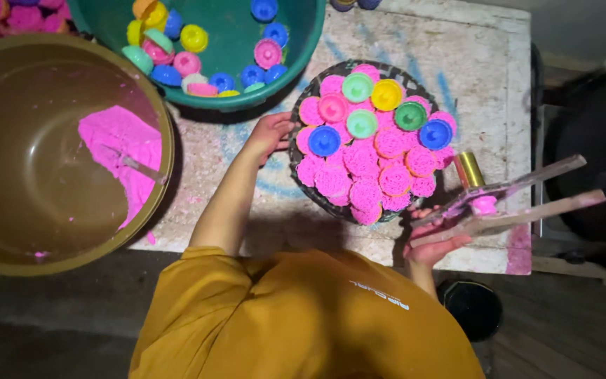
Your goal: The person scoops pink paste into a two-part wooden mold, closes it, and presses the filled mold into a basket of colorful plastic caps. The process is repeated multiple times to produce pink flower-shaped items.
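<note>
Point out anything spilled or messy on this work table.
Pink powder stains the table's front right corner, and small pink specks lie beside the olive basin. Blue smears streak the tabletop by the tray. Nothing looks tipped over.

Mustard-yellow short-sleeved shirt [296,316], small white back print
</note>
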